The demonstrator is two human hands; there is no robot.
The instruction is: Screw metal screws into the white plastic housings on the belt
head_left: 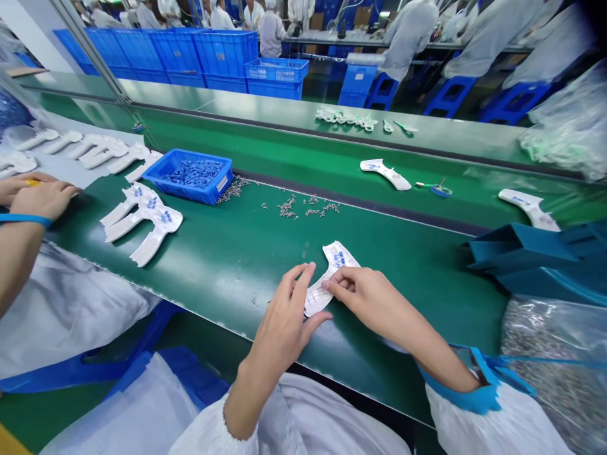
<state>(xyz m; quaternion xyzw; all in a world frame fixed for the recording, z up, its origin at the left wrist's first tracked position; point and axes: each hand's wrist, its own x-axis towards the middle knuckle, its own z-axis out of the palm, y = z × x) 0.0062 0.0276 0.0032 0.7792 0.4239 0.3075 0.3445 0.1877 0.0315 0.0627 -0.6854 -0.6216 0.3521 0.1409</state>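
Observation:
A white L-shaped plastic part [332,268] with small blue pieces on its upper end lies on the green table [237,253] near the front edge. My left hand [284,316] grips its lower end between thumb and fingers. My right hand [365,294] pinches the part's middle with curled fingers. Both hands rest on the table surface.
A blue tray [193,175] of small blue pieces stands at the left, with loose screws [294,207] scattered beside it. Three finished white parts [142,218] lie left. A co-worker's hands [38,196] rest far left. Blue bins [535,253] and a plastic bag [554,360] sit right.

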